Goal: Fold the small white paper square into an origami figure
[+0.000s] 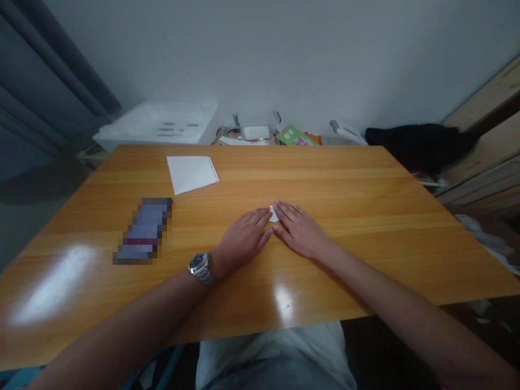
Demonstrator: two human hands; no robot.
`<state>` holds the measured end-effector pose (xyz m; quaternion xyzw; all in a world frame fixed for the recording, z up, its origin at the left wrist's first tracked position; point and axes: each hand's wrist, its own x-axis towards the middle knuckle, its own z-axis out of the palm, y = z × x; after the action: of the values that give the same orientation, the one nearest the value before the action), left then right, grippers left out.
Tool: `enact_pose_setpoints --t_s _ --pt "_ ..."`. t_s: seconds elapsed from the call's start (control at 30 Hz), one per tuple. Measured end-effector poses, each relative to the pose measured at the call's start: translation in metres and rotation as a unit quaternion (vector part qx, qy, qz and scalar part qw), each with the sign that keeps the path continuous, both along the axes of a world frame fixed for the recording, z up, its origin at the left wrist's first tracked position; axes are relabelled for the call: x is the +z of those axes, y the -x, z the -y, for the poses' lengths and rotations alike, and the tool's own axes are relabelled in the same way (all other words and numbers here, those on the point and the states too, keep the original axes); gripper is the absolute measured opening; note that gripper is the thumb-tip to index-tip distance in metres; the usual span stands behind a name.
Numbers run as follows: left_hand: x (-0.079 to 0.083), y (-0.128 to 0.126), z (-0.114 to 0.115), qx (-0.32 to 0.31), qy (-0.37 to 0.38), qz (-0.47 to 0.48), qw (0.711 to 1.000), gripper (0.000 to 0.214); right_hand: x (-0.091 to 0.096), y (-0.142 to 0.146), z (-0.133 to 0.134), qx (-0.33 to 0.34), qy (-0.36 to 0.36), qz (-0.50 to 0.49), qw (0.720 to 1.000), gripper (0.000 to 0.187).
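Paper (274,215) lies between my left hand (246,233) and right hand (300,230), both flattened over its edges, neither nearer. No grip visible; long axis partly covered, cannot tell.

No text, label, brand or number can be read. The screen of what is probably a phone (144,227) is pixelated, the dial of the wristwatch (199,262) is too small, and the green booklet (293,135) is blurred.

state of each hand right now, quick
Left hand: open, palm down, fingertips at the small paper.
Right hand: open, palm down, fingers at its other side.
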<state>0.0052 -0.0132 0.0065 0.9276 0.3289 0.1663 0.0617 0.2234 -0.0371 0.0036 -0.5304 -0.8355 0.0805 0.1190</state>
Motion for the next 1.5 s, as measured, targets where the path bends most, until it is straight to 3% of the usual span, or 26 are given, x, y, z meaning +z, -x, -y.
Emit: enact_pose_setpoints --t_s 0.3,0.87,1.17,1.27,1.4,1.5 --pt "-0.013 -0.001 -0.009 0.018 -0.063 -0.028 0.997 0.055 -0.006 0.004 0.0 -0.012 0.004 0.001 1.0 0.071" --pt "0.002 0.027 -0.001 0.065 -0.03 -0.064 0.995 0.057 -0.005 0.004 0.003 -0.017 -0.005 -0.009 1.0 0.07" --pt "0.006 0.024 -0.007 0.118 -0.042 -0.059 0.99 0.068 -0.007 0.004 0.004 -0.017 -0.013 -0.007 1.0 0.071" --pt "0.014 0.02 -0.009 0.086 -0.041 -0.037 0.995 0.058 -0.007 0.003 0.004 -0.014 -0.017 -0.018 1.0 0.07" --pt "0.012 0.015 -0.009 -0.011 -0.021 -0.034 0.999 0.049 -0.007 0.003 0.003 -0.018 -0.008 -0.017 1.0 0.069" --pt "0.005 0.014 -0.01 -0.01 0.002 -0.019 1.0 0.049 -0.006 0.003 0.002 -0.019 -0.003 -0.035 0.999 0.066"
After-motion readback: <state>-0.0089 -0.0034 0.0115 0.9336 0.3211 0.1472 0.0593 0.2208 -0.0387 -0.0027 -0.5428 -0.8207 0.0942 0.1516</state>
